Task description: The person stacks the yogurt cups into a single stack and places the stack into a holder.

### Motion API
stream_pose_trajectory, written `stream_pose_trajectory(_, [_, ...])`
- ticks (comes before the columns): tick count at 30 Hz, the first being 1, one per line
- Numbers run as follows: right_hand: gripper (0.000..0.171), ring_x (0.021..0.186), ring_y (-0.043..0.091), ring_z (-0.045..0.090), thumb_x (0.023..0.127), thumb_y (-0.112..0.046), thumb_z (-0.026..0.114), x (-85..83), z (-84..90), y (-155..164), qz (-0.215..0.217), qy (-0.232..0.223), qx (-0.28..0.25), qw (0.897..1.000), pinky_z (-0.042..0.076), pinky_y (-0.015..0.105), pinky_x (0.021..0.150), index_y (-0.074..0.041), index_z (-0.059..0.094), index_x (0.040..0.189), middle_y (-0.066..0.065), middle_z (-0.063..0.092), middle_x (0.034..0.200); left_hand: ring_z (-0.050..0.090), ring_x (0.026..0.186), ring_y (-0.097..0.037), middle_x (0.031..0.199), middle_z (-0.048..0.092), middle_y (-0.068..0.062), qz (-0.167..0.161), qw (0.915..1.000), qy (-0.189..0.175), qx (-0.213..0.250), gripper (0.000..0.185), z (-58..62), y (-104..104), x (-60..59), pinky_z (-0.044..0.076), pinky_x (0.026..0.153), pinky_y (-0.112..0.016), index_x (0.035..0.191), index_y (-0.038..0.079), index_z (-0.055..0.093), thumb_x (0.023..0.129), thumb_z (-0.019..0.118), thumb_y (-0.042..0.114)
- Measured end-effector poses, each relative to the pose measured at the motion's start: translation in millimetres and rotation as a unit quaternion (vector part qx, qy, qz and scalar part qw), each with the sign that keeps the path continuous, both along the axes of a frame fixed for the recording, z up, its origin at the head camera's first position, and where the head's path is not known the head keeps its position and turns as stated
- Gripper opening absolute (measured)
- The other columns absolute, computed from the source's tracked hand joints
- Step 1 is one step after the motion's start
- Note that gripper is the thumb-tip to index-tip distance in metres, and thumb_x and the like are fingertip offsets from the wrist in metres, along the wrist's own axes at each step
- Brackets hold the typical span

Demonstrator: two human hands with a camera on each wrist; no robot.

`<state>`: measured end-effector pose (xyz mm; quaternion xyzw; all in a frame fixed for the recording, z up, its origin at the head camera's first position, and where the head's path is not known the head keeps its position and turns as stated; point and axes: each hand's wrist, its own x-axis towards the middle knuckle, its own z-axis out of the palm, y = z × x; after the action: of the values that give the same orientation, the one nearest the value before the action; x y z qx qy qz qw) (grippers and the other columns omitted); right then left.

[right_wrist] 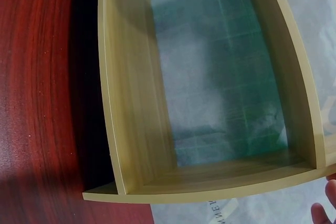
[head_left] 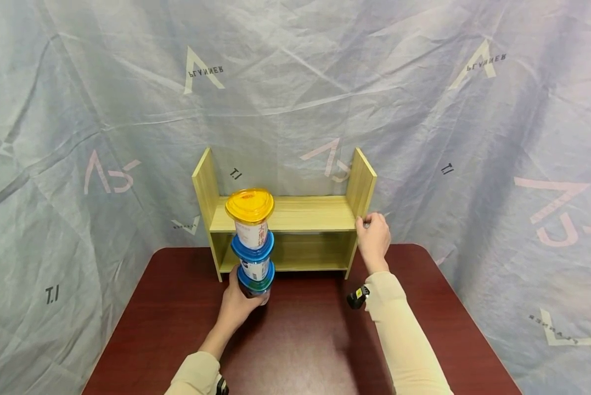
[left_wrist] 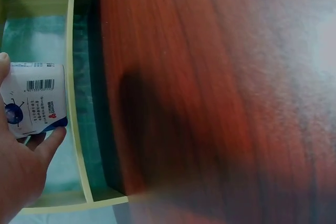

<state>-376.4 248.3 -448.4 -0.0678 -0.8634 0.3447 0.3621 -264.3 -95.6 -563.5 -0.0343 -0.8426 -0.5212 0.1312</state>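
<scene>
The stack of three lidded tubs (head_left: pixel 253 247) stands upright at the front left of the wooden shelf unit (head_left: pixel 285 219), its base near the dark red table (head_left: pixel 300 340) and its top reaching level with the upper shelf board. Going by size, the grey wrinkled backdrop sheet (head_left: pixel 78 109) fills everything behind and beside the table; it carries pale printed logos, the mirrored word "PLANNER" and small "T.I" marks. The table comes next, then the shelf unit, a light yellow-green wooden piece with two side panels, an upper board and a lower compartment, both bare of goods; the right wrist view looks into its open back, where the sheet shows through. In the stack, the top tub has a yellow lid (head_left: pixel 249 204), and the two below it have blue lids (head_left: pixel 252 248); what is inside them cannot be seen. The white labels bear red and blue print too small to read from the head view, while the left wrist view shows a barcode (left_wrist: pixel 40 84) and rows of tiny print on the tub's label (left_wrist: pixel 34 100). The left hand (head_left: pixel 238 304) is wrapped round the lowest tub, fingers and thumb curled on it. The right hand (head_left: pixel 372 238) grasps the front edge of the shelf's right side panel, fingers curled over it, the sleeved forearm stretched forward.
</scene>
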Motion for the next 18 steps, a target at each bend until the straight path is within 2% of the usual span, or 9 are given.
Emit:
stream_pose_trajectory(9, [0.023,0.082,0.042,0.061,0.094,-0.022,0.069,1.2,-1.2,0,0.0,0.0,0.002,1.0,0.047,0.054,0.071,-0.002,0.062,0.085,0.016,0.061,0.091,0.053,0.128,-0.036,0.146,0.05,-0.016,-0.011,0.9999,0.008,0.006,0.111,12.7,8,-1.0,0.04,0.108,-0.058,0.157,0.019,0.02,0.075,0.091,0.039])
stream_pose_trajectory(18, [0.022,0.08,0.041,0.061,0.094,-0.022,0.069,-0.3,-2.4,2,0.001,0.001,0.005,1.0,0.048,0.053,0.07,-0.002,0.062,0.086,0.016,0.061,0.09,0.054,0.128,-0.036,0.146,0.05,-0.017,-0.015,0.9998,0.013,0.005,0.109,19.1,12,-4.3,0.041,0.107,-0.058,0.157,0.016,0.022,0.076,0.091,0.038])
